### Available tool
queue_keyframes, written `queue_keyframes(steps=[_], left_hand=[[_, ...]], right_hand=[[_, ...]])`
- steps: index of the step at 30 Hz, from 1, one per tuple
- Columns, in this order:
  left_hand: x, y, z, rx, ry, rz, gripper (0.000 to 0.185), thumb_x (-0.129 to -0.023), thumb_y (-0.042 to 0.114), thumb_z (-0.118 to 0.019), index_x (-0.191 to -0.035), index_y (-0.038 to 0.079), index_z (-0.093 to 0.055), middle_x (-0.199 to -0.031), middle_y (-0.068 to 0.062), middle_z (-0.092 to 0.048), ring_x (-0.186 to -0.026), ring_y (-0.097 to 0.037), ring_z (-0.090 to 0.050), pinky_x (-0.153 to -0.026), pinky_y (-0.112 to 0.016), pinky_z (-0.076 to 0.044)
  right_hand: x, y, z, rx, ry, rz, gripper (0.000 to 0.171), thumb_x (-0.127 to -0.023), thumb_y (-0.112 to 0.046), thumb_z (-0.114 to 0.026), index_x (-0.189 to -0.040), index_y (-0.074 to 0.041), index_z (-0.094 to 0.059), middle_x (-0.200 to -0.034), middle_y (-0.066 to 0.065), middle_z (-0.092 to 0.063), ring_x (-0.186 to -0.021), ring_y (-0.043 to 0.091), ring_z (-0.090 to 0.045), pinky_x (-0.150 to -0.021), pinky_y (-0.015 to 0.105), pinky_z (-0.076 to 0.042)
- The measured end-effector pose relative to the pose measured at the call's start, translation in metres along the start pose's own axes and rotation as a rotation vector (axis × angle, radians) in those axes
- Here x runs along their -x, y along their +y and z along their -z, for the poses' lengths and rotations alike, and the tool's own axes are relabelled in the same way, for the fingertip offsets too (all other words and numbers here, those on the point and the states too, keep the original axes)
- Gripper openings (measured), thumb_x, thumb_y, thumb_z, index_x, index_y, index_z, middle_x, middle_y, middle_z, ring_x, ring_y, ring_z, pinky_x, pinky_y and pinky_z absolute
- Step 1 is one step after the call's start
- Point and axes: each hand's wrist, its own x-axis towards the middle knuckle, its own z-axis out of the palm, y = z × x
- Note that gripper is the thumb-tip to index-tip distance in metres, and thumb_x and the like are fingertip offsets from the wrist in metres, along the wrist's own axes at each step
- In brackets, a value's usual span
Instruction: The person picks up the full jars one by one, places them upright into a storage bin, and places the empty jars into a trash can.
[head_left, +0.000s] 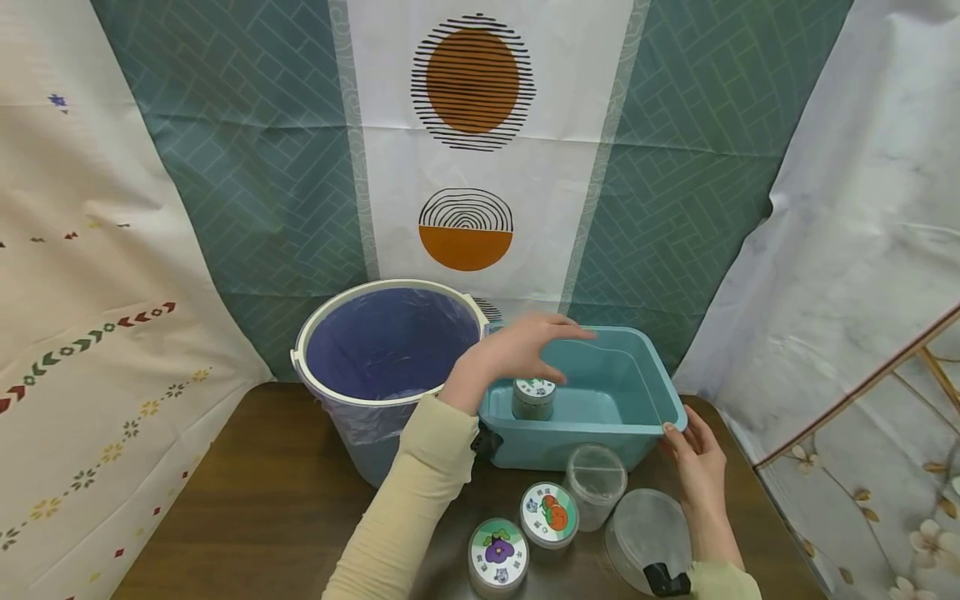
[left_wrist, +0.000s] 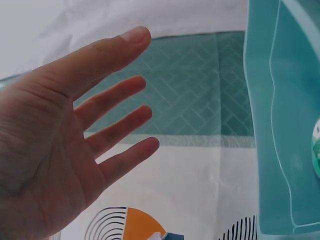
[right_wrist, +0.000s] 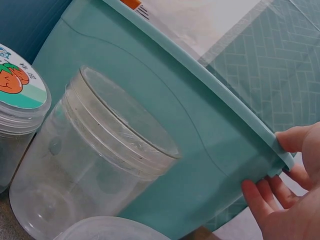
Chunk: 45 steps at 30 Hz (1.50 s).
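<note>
My left hand (head_left: 517, 350) hangs over the left part of a teal plastic bin (head_left: 540, 451), thumb and fingers spread with nothing between them. In the left wrist view the palm (left_wrist: 60, 145) is bare. Below that hand, a jar with a green-and-white label (head_left: 533, 402) stands inside the bin. My right hand (head_left: 702, 467) grips the bin's near right corner. In the right wrist view, the thumb (right_wrist: 292, 138) lies on the rim and the fingers (right_wrist: 265, 195) bend beneath it. A clear lidded jar (right_wrist: 100, 145) stands close to the bin's near wall.
Left of the bin stands a lined bucket (head_left: 360, 433) with a pale rim. In front are a jar with an orange-fruit label (head_left: 550, 510), a jar with a purple-vegetable label (head_left: 498, 552) and a wider clear container (head_left: 647, 533). Patterned cloth (head_left: 262, 167) hangs behind the wooden table (head_left: 255, 500).
</note>
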Motion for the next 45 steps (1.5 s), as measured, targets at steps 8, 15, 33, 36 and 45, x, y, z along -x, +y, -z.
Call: queue_keyframes(steps=[8,15,33,36,45], left_hand=[[0.039,0.018,-0.029,0.045,0.082,-0.048,0.07,-0.087,0.028,-0.077,-0.149,0.025,-0.045,-0.153,0.001,-0.045,-0.142,-0.022,-0.042,-0.113,-0.037,-0.041],[0.076,0.019,-0.061,0.069,0.126,-0.006,0.069,-0.085,0.028,-0.078,-0.147,0.028,-0.048,-0.149,0.004,-0.05,-0.14,-0.018,-0.044,-0.11,-0.035,-0.044],[0.131,0.013,-0.147,0.234,0.202,0.195,0.071,-0.079,0.03,-0.083,-0.143,0.035,-0.051,-0.142,0.009,-0.054,-0.13,-0.017,-0.052,-0.1,-0.037,-0.05],[0.134,0.015,-0.158,0.25,0.197,0.225,0.073,-0.079,0.031,-0.084,-0.143,0.037,-0.05,-0.142,0.01,-0.054,-0.129,-0.016,-0.052,-0.099,-0.038,-0.051],[0.149,0.019,-0.188,0.235,0.203,0.313,0.079,-0.075,0.039,-0.086,-0.144,0.037,-0.048,-0.148,0.006,-0.049,-0.132,-0.021,-0.047,-0.087,-0.043,-0.054]], right_hand=[[0.001,0.0,0.001,-0.007,0.0,0.003,0.063,-0.098,-0.024,-0.062,-0.154,-0.018,-0.034,-0.146,0.006,-0.043,-0.09,-0.014,-0.058,-0.081,0.008,-0.051],[-0.001,0.002,0.0,-0.026,0.002,0.011,0.063,-0.097,-0.026,-0.064,-0.153,-0.018,-0.037,-0.137,-0.001,-0.049,-0.089,-0.013,-0.06,-0.08,0.008,-0.052],[0.001,0.004,-0.002,-0.039,0.016,0.031,0.062,-0.097,-0.025,-0.063,-0.153,-0.017,-0.036,-0.128,-0.009,-0.049,-0.093,-0.012,-0.058,-0.081,0.007,-0.051],[0.001,0.004,0.0,-0.049,0.011,0.036,0.063,-0.097,-0.025,-0.063,-0.154,-0.016,-0.036,-0.127,-0.009,-0.049,-0.093,-0.012,-0.058,-0.081,0.007,-0.051],[-0.001,0.004,-0.002,-0.027,0.016,0.031,0.063,-0.098,-0.025,-0.062,-0.154,-0.017,-0.035,-0.143,0.005,-0.044,-0.092,-0.013,-0.058,-0.08,0.006,-0.05]])
